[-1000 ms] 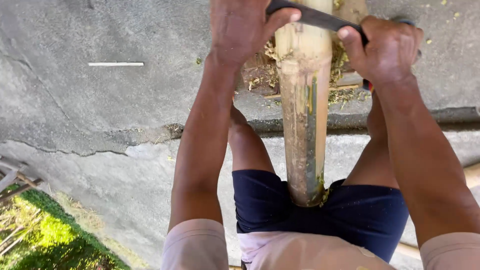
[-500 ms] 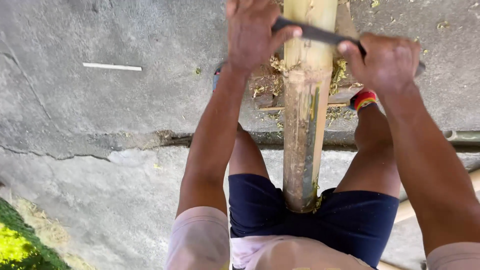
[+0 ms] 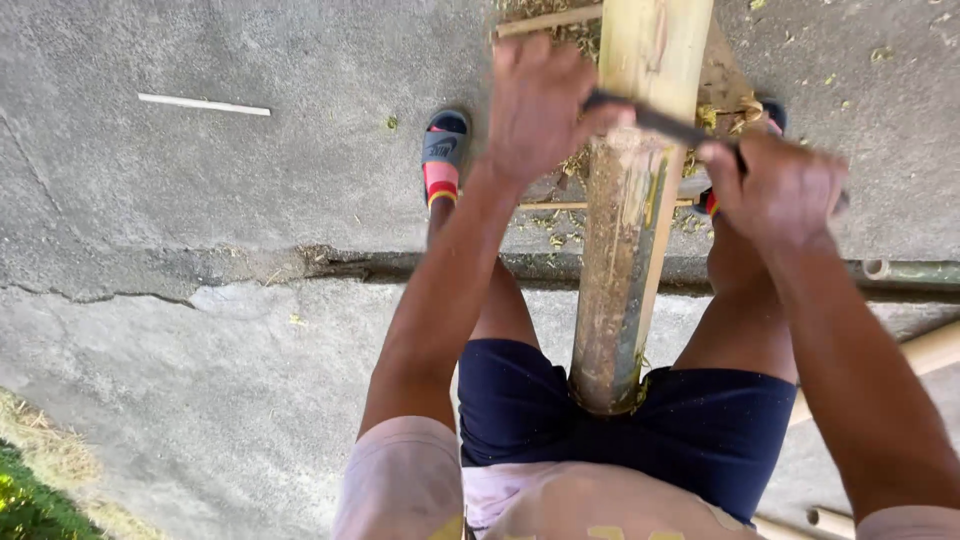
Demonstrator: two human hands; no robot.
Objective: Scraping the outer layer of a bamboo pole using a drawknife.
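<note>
A thick bamboo pole [image 3: 630, 220] runs from between my thighs up past the top of the view. A dark blade [image 3: 655, 120] lies across it. My left hand [image 3: 540, 110] grips the blade's left end and my right hand [image 3: 775, 190] grips its right end, with both arms stretched forward. The pole is pale and scraped above the blade, mottled green and brown below it. Bamboo shavings [image 3: 725, 115] lie on the ground around the pole's far part. My feet in slide sandals [image 3: 443, 155] rest on the concrete on either side.
A grey concrete floor [image 3: 250, 200] has a cracked seam [image 3: 330, 262] running across it. A thin white stick [image 3: 203, 104] lies far left. More bamboo poles [image 3: 930, 345] lie at the right edge, one green piece [image 3: 910, 270] along the seam. Grass [image 3: 30, 500] shows bottom left.
Both hands and the blade have slid down the pole toward my body. The view has tilted so that my sandals and more of the ground beyond now show.
</note>
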